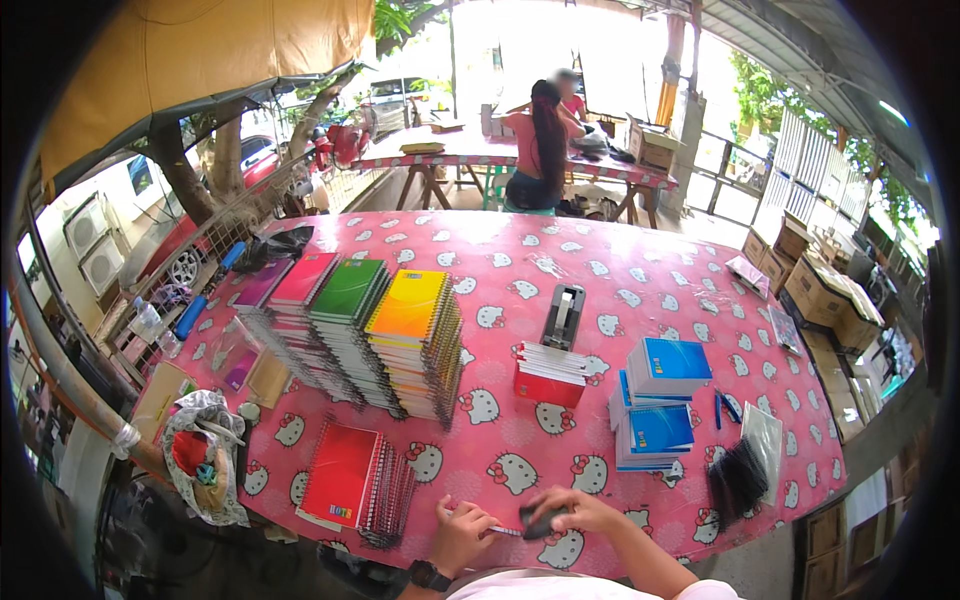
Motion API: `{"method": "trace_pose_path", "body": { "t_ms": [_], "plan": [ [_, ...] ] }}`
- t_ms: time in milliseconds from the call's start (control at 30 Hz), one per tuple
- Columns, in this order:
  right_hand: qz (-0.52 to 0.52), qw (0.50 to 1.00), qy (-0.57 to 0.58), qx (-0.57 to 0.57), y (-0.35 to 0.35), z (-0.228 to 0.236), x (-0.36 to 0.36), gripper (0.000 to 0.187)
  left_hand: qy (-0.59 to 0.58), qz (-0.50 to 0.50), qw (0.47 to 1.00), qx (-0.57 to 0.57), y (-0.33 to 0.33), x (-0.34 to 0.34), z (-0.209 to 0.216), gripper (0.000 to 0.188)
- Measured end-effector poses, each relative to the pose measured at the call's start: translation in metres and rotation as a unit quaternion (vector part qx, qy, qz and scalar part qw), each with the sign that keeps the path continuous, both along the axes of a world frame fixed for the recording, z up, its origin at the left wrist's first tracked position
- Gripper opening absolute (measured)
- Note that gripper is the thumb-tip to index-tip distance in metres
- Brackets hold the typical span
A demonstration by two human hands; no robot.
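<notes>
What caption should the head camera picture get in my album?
Right hand holding a dark thing, left hand holding a thin piece, beside stacked red notebooks.

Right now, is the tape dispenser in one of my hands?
No, the tape dispenser stands on the pink tablecloth, well apart from both the left hand and the right hand.

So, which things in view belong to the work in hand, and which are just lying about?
Likely in use:
- thin item in the left hand
- dark object in the right hand
- red spiral notebooks
- blue-covered pads

Apparently lying about:
- clear bottle
- patterned cloth bag
</notes>
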State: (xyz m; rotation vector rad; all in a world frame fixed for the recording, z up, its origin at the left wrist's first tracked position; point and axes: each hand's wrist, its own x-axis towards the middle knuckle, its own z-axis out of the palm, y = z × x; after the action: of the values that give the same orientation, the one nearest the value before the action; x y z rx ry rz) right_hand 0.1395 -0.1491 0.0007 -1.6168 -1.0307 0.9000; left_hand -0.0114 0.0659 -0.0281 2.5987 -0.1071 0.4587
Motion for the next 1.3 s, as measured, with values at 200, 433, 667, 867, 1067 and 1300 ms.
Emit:
{"method": "trace_pose_path", "body": {
  "t_ms": [200,433,667,867,1067,1300],
  "plan": [
    [-0.048,0.997,-0.064,-0.010,0.019,0.002,0.003,0.042,0.003,0.003,0.999,-0.032,0.002,-0.003,0.003,0.030],
    [-0.049,0.996,-0.067,0.011,0.028,-0.010,-0.001,0.040,0.027,0.016,0.998,-0.058,0.002,-0.004,0.008,0.060],
    [-0.064,0.998,0.013,-0.009,0.028,-0.014,-0.002,0.047,-0.080,0.120,0.988,-0.059,0.010,-0.005,0.022,0.067],
    [-0.047,0.983,-0.050,-0.168,0.041,-0.013,-0.004,0.052,-0.002,0.145,0.928,-0.342,0.029,-0.016,-0.005,0.051],
    [-0.048,0.996,-0.003,-0.074,0.048,-0.011,-0.002,0.050,0.042,0.179,0.903,-0.388,0.033,-0.018,-0.015,0.036],
    [-0.028,1.000,-0.001,-0.012,0.055,-0.009,0.000,0.044,0.026,0.151,0.856,-0.494,0.032,-0.014,-0.019,0.031]
  ]
}}
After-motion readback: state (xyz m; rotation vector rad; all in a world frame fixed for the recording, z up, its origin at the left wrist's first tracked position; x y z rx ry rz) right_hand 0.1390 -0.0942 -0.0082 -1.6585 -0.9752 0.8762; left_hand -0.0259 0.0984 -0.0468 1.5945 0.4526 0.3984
